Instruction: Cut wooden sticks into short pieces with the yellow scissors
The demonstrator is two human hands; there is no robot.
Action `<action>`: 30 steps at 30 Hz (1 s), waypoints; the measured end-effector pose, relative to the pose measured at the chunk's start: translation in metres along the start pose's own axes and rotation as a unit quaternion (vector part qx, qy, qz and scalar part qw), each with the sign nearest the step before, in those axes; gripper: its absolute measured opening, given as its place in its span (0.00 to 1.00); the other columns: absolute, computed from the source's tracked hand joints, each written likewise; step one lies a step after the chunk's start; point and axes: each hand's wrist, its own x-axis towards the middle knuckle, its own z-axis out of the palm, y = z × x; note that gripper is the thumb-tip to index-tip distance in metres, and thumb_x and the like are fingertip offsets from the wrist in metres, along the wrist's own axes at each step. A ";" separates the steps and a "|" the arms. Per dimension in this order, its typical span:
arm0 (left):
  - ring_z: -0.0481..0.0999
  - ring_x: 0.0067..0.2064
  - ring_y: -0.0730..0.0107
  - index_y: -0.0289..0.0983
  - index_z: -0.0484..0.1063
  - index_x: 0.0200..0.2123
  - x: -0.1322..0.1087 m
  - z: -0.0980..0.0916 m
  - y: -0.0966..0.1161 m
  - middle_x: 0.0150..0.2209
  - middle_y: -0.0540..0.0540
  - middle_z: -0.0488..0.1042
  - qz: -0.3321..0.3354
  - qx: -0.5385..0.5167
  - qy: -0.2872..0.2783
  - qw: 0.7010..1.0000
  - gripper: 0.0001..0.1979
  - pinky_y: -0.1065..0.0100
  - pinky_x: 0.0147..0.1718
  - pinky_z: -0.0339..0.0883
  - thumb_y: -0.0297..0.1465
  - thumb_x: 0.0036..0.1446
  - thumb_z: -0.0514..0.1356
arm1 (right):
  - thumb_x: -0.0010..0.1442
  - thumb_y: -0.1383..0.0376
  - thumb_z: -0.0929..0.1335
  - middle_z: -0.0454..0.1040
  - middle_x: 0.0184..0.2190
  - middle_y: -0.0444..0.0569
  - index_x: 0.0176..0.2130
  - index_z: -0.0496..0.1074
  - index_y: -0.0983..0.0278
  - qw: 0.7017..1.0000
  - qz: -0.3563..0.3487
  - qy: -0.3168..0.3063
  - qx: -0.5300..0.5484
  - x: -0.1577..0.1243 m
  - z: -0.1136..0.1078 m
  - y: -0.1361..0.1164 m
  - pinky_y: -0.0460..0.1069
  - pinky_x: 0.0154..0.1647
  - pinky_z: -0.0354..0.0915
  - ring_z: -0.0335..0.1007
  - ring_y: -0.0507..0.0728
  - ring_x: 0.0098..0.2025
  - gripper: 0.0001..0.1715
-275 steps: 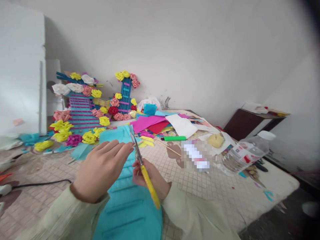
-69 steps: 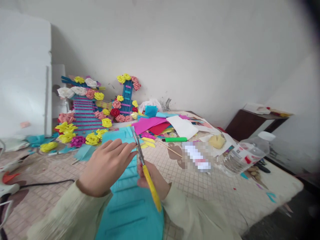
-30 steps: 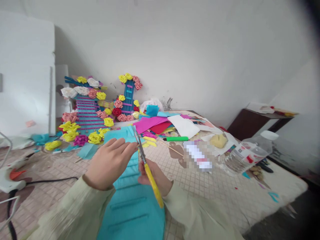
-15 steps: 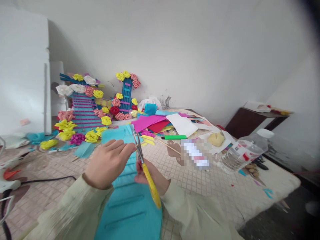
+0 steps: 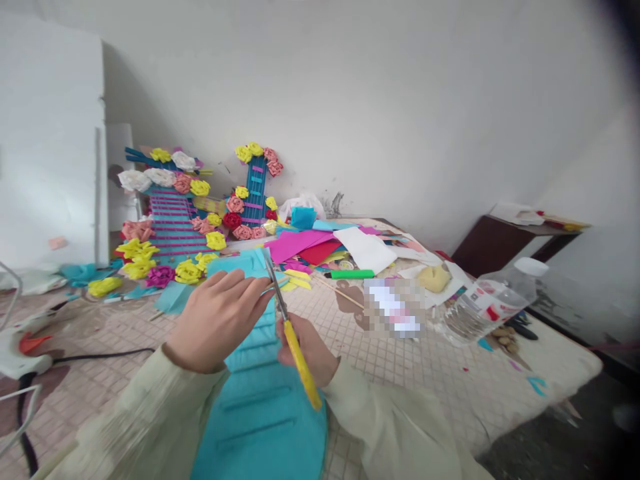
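Your right hand (image 5: 306, 347) grips the yellow scissors (image 5: 299, 360); your left hand (image 5: 220, 321) pinches a thin strip (image 5: 269, 287) at their blades, above the teal sheet (image 5: 260, 417). The label on the bottle (image 5: 487, 303) (red and white) is unreadable.

One pair of scissors (image 5: 290, 331), one clear bottle (image 5: 487, 303), one green marker (image 5: 352, 274), one big flower tower (image 5: 169, 223) and one small flower tower (image 5: 256, 192).

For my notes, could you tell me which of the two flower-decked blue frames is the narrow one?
The right-hand frame, a slim upright column; the left-hand frame is broad.
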 end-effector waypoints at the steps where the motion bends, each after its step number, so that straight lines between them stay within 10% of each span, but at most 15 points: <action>1: 0.70 0.28 0.63 0.34 0.71 0.35 -0.001 0.001 0.000 0.24 0.47 0.71 0.000 0.000 -0.002 1.000 0.13 0.63 0.27 0.61 0.30 0.67 0.48 | 0.44 0.60 0.70 0.53 0.20 0.37 0.26 0.55 0.60 1.000 0.002 -0.008 0.012 0.001 -0.001 0.000 0.45 0.21 0.47 0.48 0.48 0.22 0.18; 15: 0.66 0.24 0.67 0.36 0.68 0.28 0.001 0.002 0.009 0.20 0.49 0.65 0.007 0.005 0.014 1.000 0.15 0.65 0.24 0.60 0.23 0.65 0.47 | 0.50 0.53 0.71 0.56 0.27 0.40 0.31 0.56 0.60 0.999 0.014 -0.049 0.004 -0.002 -0.006 0.001 0.50 0.31 0.54 0.53 0.52 0.29 0.22; 30: 0.66 0.24 0.68 0.37 0.67 0.25 -0.001 0.005 0.006 0.19 0.50 0.65 -0.014 0.016 0.005 1.000 0.18 0.66 0.24 0.58 0.28 0.67 0.46 | 0.41 0.69 0.65 0.54 0.21 0.38 0.27 0.56 0.59 0.998 0.005 -0.038 0.043 -0.001 -0.001 0.014 0.46 0.21 0.49 0.49 0.50 0.23 0.12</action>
